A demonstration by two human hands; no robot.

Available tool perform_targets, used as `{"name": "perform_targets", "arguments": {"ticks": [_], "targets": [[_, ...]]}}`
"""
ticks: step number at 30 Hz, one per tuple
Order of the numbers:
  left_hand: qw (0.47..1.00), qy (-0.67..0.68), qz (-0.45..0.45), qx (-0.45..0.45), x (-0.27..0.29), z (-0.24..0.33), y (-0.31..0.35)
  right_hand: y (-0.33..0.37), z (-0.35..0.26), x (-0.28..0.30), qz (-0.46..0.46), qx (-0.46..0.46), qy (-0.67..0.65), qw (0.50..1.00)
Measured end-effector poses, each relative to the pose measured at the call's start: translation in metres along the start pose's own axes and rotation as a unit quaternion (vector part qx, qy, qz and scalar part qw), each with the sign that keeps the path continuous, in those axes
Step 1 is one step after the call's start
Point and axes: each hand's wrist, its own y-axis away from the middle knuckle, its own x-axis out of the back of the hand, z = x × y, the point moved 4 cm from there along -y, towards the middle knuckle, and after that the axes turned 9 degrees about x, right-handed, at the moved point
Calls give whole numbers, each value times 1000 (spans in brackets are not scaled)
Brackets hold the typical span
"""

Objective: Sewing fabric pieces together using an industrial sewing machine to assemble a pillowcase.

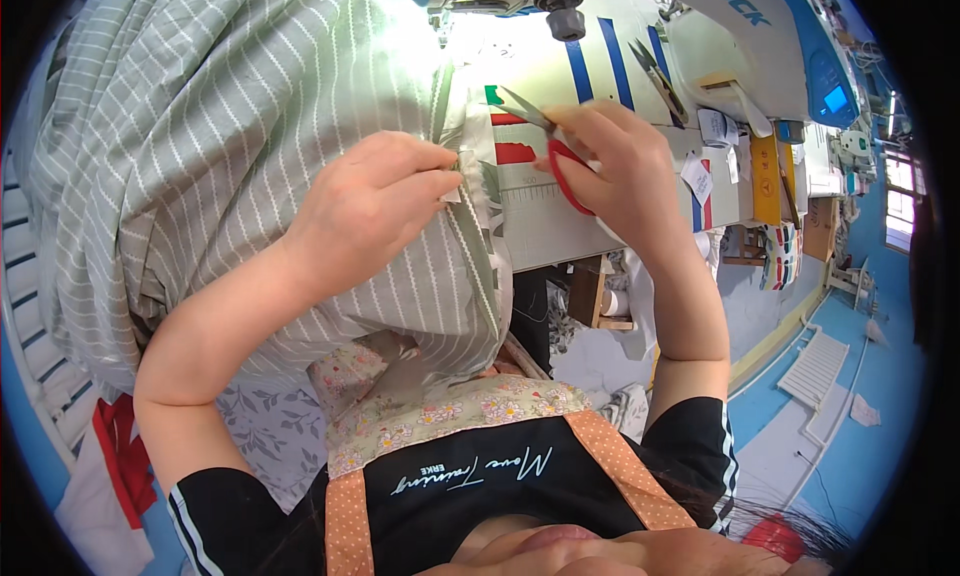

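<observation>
A large grey-green cloth with white stripes [255, 126] covers the left side and hangs over the table edge toward my lap. My left hand [365, 211] is closed at the cloth's right edge, its thumb and fingers pinching the edge and a small pale bit there. In my right hand [625, 171] is a pair of scissors with red handles [568, 181]. Their blades point up and left, slightly apart, over the table and to the right of the cloth edge. The blades do not touch the cloth.
The sewing machine [720, 46] stands at the far side, its lamp shining on the cloth. A second pair of dark cutters [657, 81] lies on the white table [545, 231], beside blue strips. A yellow box [767, 181] and a white roll [717, 128] stand at the right.
</observation>
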Motion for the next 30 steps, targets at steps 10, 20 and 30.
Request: {"name": "perform_targets", "arguments": {"ticks": [10, 20, 30], "targets": [[1000, 18, 5, -10, 2, -6, 0, -56, 6, -17, -124, -18, 151, 981], [1000, 25, 14, -14, 3, -5, 0, -45, 40, 7, -26, -98, 224, 969], [998, 14, -24, -48, 3, -3, 1, 3, 2, 2, -18, -32, -17, 999]]}}
